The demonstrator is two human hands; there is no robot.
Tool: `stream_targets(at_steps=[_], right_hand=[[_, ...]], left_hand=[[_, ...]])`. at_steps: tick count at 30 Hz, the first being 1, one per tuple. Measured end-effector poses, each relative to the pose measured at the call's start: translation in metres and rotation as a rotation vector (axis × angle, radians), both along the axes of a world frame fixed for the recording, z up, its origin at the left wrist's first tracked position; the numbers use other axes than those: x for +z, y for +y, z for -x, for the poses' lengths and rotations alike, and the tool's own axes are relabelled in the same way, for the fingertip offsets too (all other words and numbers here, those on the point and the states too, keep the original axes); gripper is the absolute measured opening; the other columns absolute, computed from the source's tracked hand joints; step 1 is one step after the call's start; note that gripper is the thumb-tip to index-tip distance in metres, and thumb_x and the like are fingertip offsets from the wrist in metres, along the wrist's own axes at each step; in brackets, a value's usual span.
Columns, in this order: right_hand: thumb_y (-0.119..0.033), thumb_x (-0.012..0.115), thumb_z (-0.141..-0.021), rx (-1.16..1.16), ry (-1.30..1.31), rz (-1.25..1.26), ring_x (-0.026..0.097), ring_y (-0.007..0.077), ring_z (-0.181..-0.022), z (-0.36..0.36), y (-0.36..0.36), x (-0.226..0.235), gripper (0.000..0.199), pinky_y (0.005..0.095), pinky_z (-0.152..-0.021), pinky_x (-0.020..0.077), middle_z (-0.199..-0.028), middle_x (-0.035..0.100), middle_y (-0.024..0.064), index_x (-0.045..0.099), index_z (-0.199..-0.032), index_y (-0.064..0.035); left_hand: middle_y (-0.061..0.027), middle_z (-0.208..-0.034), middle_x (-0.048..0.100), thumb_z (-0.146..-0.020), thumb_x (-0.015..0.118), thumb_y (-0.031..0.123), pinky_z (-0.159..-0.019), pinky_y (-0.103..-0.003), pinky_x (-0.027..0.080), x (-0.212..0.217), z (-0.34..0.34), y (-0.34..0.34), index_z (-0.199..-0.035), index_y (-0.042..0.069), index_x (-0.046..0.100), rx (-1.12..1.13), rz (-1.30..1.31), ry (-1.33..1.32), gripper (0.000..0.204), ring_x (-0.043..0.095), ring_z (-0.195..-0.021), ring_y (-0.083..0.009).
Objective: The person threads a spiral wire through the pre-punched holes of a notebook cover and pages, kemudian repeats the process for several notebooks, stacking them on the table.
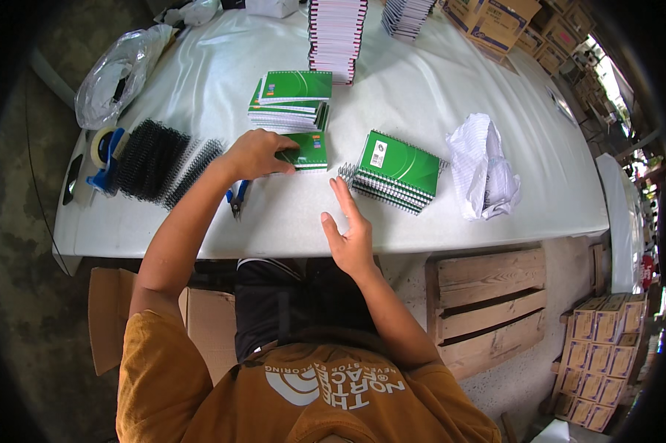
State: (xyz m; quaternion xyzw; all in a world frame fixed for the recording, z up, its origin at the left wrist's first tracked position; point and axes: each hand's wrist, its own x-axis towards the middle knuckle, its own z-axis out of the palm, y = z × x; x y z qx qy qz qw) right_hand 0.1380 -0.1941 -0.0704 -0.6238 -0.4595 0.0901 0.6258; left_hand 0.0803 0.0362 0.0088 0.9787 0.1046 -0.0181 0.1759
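Observation:
My left hand (pixel 257 153) grips the left side of a small green notebook (pixel 308 150) lying on the white-covered table, its fingers curled over the cover and the thumb at the near edge. My right hand (pixel 353 235) is open, fingers apart, and holds nothing. Just beyond its fingertips, a wire coil end (pixel 346 174) sticks out from a stack of green spiral notebooks (pixel 399 171). Behind my left hand is a pile of green-covered notebooks (pixel 294 87), slightly askew. Blue-handled cutting pliers (pixel 236 199) lie beside my left wrist.
Black wire coils (pixel 155 159) and a blue tape dispenser (pixel 107 162) lie at the left, below a clear plastic bag (pixel 118 77). Crumpled white wrapping (pixel 483 168) lies at right. A tall notebook stack (pixel 336 37) and a carton (pixel 492 23) stand at the back. A wooden pallet (pixel 488 306) is below the table.

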Motion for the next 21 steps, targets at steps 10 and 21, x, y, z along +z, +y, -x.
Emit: stream_targets(at_steps=[10, 21], right_hand=[[-0.011, 0.069, -0.072, -0.148, -0.58, 0.17, 0.022, 0.0427, -0.135, 0.027, 0.009, 0.033, 0.076, 0.0523, -0.108, 0.0197, -0.147, 0.025, 0.0186, 0.033, -0.138, -0.0019], [-0.005, 0.058, -0.086, 0.305, 0.176, 0.045, 0.058, 0.0129, -0.101, -0.029, -0.009, 0.021, 0.028, 0.0264, -0.089, 0.0443, -0.11, 0.065, 0.0091, 0.06, -0.114, 0.0012]], left_hand=[[-0.024, -0.078, 0.061, -0.092, 0.051, 0.014, -0.069, -0.036, 0.047, 0.015, 0.044, -0.101, -0.095, -0.003, 0.063, 0.415, 0.468, -0.629, 0.02, 0.063, -0.079, -0.0204], [-0.0076, -0.099, 0.064, -0.086, 0.057, 0.034, -0.082, -0.041, 0.043, -0.05, 0.118, 0.041, -0.102, 0.009, 0.065, 0.831, -0.47, -0.32, 0.031, 0.059, -0.093, -0.0275]])
